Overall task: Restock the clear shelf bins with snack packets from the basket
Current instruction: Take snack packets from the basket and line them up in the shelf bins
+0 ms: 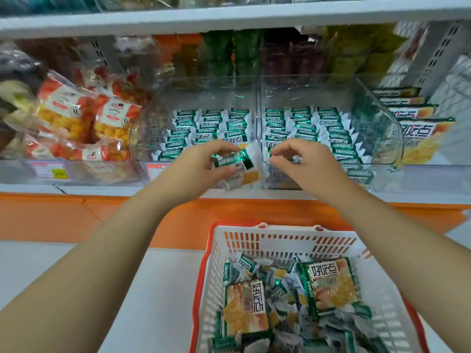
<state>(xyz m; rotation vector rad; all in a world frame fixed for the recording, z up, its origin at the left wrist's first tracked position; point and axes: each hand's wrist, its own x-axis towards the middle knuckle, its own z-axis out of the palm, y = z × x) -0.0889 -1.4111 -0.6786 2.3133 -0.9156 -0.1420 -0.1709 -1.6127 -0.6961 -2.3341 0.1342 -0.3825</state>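
Left hand (196, 170): fingers grip a few green-and-white snack packets (233, 163) at the shelf's front edge, just before the left clear bin (146, 138). Right hand (303, 161): fingers curled at the front of the right clear bin (379, 123); I can't tell whether they pinch anything. The basket (283, 240) below holds more packets.

Green-and-white snack packets (233, 161) with yellow patches — white slotted basket (280, 242), orange-red rim.
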